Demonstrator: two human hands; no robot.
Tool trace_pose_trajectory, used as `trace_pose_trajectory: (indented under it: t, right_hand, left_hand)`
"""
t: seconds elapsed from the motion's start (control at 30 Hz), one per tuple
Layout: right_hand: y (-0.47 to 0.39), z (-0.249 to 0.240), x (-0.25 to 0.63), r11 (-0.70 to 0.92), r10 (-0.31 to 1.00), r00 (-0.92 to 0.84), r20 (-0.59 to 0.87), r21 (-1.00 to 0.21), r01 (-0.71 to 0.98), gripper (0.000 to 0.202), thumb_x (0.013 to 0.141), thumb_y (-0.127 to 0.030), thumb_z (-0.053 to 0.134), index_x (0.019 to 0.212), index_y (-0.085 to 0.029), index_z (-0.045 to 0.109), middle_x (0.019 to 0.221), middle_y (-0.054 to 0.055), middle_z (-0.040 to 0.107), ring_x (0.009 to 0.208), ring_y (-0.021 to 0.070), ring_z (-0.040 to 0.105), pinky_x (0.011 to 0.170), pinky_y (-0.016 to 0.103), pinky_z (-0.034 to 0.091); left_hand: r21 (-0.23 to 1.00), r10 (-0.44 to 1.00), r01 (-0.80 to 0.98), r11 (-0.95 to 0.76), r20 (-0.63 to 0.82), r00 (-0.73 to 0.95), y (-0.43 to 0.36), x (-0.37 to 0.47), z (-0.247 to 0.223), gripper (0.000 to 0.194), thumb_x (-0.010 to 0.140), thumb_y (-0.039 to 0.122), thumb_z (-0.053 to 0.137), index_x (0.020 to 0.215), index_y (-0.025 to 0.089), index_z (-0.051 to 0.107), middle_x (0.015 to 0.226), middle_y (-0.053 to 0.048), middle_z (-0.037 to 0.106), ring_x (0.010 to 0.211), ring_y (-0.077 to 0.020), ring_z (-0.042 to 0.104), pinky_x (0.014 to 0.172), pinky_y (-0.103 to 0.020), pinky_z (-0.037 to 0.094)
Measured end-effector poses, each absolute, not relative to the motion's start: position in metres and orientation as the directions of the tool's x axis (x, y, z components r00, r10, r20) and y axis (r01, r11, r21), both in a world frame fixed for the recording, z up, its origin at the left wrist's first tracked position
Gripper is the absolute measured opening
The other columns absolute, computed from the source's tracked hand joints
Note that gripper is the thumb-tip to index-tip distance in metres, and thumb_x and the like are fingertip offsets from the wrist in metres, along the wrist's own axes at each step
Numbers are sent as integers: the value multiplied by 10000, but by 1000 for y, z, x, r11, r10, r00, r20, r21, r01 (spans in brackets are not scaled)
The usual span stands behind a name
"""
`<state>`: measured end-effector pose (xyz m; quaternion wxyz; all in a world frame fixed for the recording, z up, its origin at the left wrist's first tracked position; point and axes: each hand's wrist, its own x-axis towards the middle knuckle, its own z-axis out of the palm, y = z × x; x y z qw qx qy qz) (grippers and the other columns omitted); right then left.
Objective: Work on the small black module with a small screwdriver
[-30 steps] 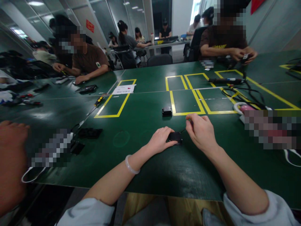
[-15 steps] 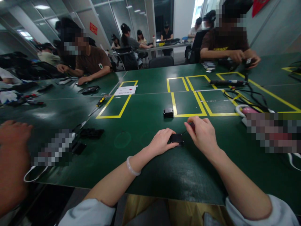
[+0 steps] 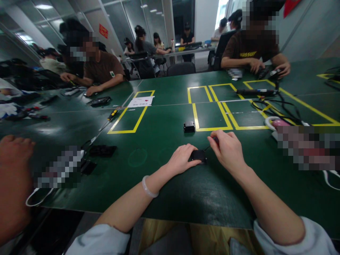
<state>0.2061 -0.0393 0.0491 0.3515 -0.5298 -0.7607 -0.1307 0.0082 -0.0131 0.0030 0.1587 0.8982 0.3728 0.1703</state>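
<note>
On the green table a small black box (image 3: 199,157) lies in front of me. My left hand (image 3: 183,157) is closed around its left side, thumb along the near edge and fingers over the far side. My right hand (image 3: 228,148) pinches a small dark screwdriver (image 3: 208,147). Its thin shaft slants down to the box's far right corner; whether the tip sits in a screw is too small to make out. Most of the handle is hidden in my fingers. Beyond my hands stands a second black box (image 3: 189,126), beside a yellow tape outline.
Power strips lie at left (image 3: 60,166) and right (image 3: 305,147), partly blurred. Black parts (image 3: 102,150) rest near the left strip. A yellow-black screwdriver (image 3: 113,114) lies further off. Cables (image 3: 281,106) coil at right. A co-worker's arm (image 3: 16,177) reaches in at left; others sit opposite.
Both my hands keep nearly the same place on the box and screwdriver. The view has shifted slightly. Across the table, the right-hand co-worker's hands have moved a little.
</note>
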Motion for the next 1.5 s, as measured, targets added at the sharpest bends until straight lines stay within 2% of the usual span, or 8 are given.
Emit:
trace_pose_trajectory:
  t: [0.17,0.37,0.57,0.9,1.13,1.23,1.37,1.5]
  right_hand:
    - [-40,51,204,410,716,-210,665,-158,898,138,922,-220,398,885,-186,526,725,20,594,644,160,512,722,305,364]
    - [-40,49,204,415,705,-213,676,-151,897,178,933,-330,462,846,-187,522,693,3,588,613,145,508,703,294,364]
    - [-38,45,205,414,675,-183,714,-162,896,147,925,-319,491,926,-175,518,662,-11,572,583,137,493,674,276,363]
    - [-39,47,205,400,685,-184,705,-153,903,190,934,-332,468,804,-197,500,650,-7,567,575,138,470,682,282,349]
    - [-38,47,205,390,684,-207,700,-111,914,104,907,-192,433,924,-172,534,791,35,634,689,167,543,732,299,364]
    - [-39,49,205,384,699,-198,687,-127,915,107,911,-215,443,924,-171,540,782,30,631,696,168,550,743,301,368]
    - [-40,50,204,375,715,-201,670,-124,919,169,930,-319,470,871,-179,546,689,3,594,611,152,510,712,293,368]
    - [-39,48,205,363,711,-205,673,-101,926,135,930,-246,439,909,-169,548,740,19,615,633,154,526,719,294,366]
  left_hand:
    - [412,719,610,-677,196,666,-14,8,4,385,856,498,596,1076,191,518,1026,-55,576,953,-228,556,844,-363,450]
    - [412,727,619,-669,186,661,-14,8,5,374,854,493,601,1064,194,520,1027,-57,577,949,-228,561,846,-370,451]
    - [416,727,618,-667,182,662,-14,8,4,381,855,499,596,1074,196,521,1027,-59,574,952,-230,560,843,-372,451]
    - [403,721,616,-677,194,666,-14,8,3,373,858,495,595,1066,194,523,1019,-55,572,938,-222,556,836,-356,447]
    - [402,719,614,-679,194,668,-14,8,4,375,857,488,600,1072,192,518,1016,-54,573,955,-226,559,854,-365,444]
    - [402,718,613,-680,197,668,-14,8,4,378,855,488,602,1072,190,517,1018,-55,574,958,-227,559,858,-369,444]
    - [400,716,612,-682,195,671,-14,8,5,379,857,494,596,1069,189,522,1019,-56,574,955,-229,557,855,-370,446]
    - [403,714,609,-683,191,674,-14,8,5,373,860,487,595,1077,192,524,1025,-58,573,960,-228,558,859,-373,444]
